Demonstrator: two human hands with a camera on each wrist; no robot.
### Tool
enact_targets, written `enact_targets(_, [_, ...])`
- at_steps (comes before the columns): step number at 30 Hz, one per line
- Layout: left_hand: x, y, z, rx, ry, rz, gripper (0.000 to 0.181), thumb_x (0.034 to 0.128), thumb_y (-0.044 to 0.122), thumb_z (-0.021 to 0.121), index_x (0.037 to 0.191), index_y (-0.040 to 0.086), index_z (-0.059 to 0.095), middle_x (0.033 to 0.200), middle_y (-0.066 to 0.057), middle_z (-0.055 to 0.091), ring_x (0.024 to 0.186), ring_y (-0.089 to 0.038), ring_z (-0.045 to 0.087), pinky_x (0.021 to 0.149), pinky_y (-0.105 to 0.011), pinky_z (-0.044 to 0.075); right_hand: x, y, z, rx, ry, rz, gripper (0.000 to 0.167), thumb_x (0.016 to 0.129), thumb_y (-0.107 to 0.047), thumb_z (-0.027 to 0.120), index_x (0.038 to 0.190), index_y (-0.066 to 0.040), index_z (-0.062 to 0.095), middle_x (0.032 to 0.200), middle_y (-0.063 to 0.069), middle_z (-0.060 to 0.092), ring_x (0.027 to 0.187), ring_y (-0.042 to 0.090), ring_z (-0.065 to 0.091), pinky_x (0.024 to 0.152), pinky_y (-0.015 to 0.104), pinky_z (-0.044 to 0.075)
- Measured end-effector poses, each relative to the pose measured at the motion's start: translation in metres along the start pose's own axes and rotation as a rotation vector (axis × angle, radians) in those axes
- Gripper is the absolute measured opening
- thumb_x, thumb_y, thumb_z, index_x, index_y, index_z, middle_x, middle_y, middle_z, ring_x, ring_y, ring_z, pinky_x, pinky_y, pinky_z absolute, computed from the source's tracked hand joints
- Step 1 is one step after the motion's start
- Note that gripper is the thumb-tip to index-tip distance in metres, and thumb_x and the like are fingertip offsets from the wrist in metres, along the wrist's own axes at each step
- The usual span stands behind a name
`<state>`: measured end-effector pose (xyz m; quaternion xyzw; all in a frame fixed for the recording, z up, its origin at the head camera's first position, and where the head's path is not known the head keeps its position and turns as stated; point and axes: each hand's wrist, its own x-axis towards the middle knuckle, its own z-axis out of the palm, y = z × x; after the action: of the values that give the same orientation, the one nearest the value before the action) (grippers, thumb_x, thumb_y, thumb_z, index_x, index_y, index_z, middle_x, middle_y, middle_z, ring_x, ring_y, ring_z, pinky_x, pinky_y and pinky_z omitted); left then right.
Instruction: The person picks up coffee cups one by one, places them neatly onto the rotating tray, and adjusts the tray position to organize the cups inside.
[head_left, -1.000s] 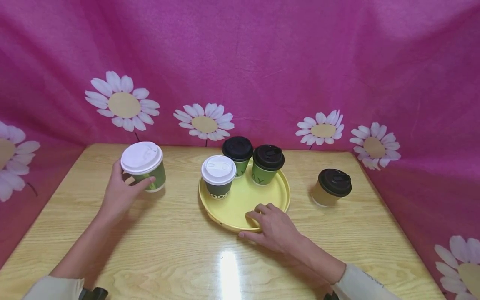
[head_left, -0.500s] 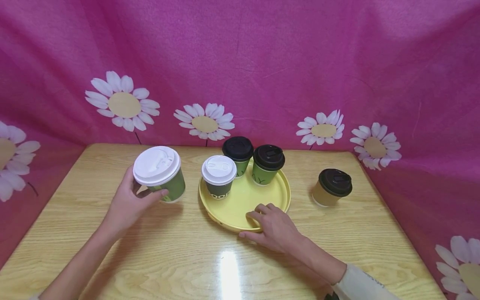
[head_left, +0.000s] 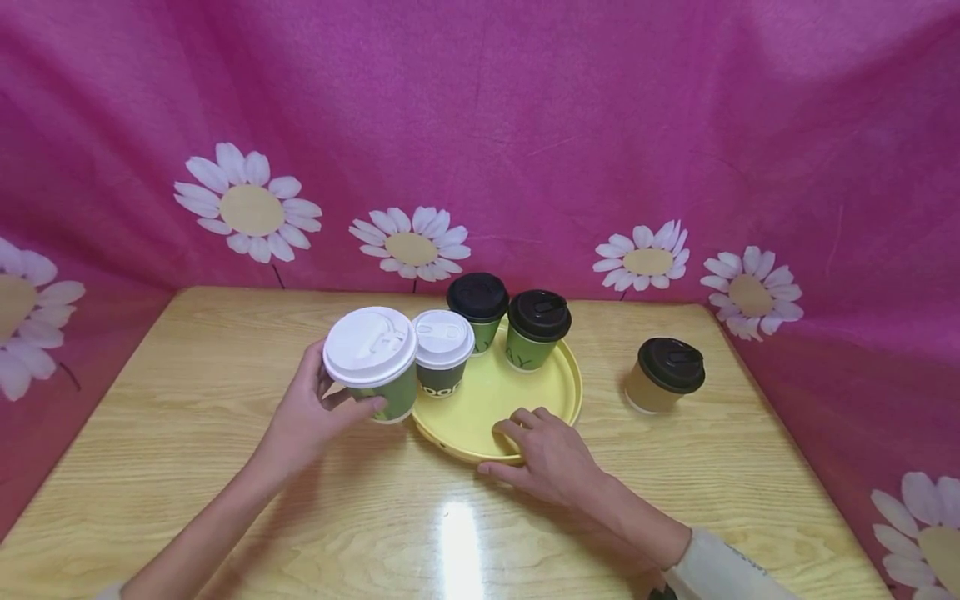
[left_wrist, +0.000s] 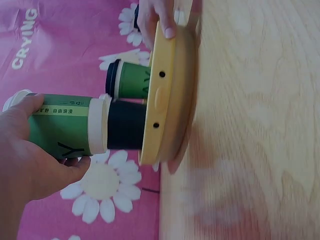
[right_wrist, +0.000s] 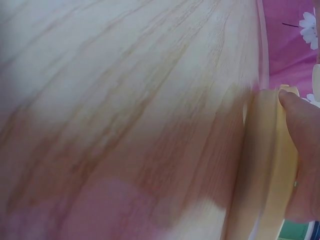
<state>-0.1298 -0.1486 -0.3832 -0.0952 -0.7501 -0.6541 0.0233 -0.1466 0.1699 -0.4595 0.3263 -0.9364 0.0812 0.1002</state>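
My right hand (head_left: 551, 454) pinches the yellow tray's (head_left: 487, 425) near rim, my left hand (head_left: 303, 417) grips a white-lidded green cup (head_left: 375, 358) aloft by its left edge! Beyond, a white-lidded dark cup (head_left: 444, 354), then two black-lidded green cups (head_left: 536, 333).

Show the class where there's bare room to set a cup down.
Free: the middle of the yellow tray, between its three cups and the right hand; the table between tray and tan cup, and left of the left hand. Crowded: the tray's back and left, where the cups cluster.

Wooden table (head_left: 187, 400), yellow tray (head_left: 483, 408), tan cup (head_left: 654, 387)
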Motion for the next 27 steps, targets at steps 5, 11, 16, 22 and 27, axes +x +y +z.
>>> enact_targets(5, [0.003,-0.006,0.016,0.021,-0.032,0.028,0.088,0.0793,0.004,0.082,0.149,0.003,0.028,0.144,-0.013,0.043,0.135,-0.03,0.042,0.108,-0.049,0.041,0.0,0.0,0.0,-0.008,-0.004,0.006,0.06,0.087,-0.07,0.058,0.109,-0.016,0.07,0.097,0.0,0.062,0.088,0.023,0.059,0.075,0.035,0.052])
enact_targets(11, [0.004,-0.009,0.035,0.006,-0.054,0.033,0.09,0.077,0.002,0.084,0.149,0.005,0.03,0.146,-0.013,0.042,0.136,-0.032,0.041,0.107,-0.049,0.042,-0.001,-0.001,0.0,-0.009,-0.004,0.009,0.059,0.087,-0.069,0.059,0.108,-0.015,0.069,0.098,0.0,0.063,0.089,0.023,0.059,0.076,0.035,0.053])
enact_targets(16, [0.003,-0.01,0.049,0.007,-0.065,-0.007,0.092,0.077,0.007,0.085,0.15,0.009,0.03,0.148,-0.01,0.042,0.139,-0.031,0.039,0.108,-0.049,0.04,-0.001,-0.001,0.002,-0.008,0.012,0.007,0.058,0.086,-0.069,0.06,0.104,-0.015,0.068,0.096,-0.001,0.062,0.087,0.022,0.059,0.074,0.035,0.053])
enact_targets(22, [0.002,-0.014,0.068,-0.009,-0.082,-0.013,0.094,0.0773,0.009,0.086,0.152,0.01,0.029,0.148,-0.009,0.042,0.137,-0.031,0.041,0.109,-0.046,0.04,-0.001,0.0,0.002,-0.009,0.035,-0.004,0.056,0.085,-0.069,0.061,0.099,-0.015,0.067,0.093,-0.001,0.061,0.085,0.022,0.058,0.072,0.035,0.052])
enact_targets(27, [0.003,-0.016,0.083,0.003,-0.058,-0.004,0.094,0.0758,0.01,0.088,0.151,0.012,0.031,0.148,-0.006,0.043,0.135,-0.029,0.042,0.108,-0.045,0.041,0.0,0.0,0.002,-0.017,0.034,-0.017,0.054,0.086,-0.069,0.061,0.096,-0.016,0.067,0.09,-0.002,0.058,0.084,0.022,0.058,0.071,0.035,0.052])
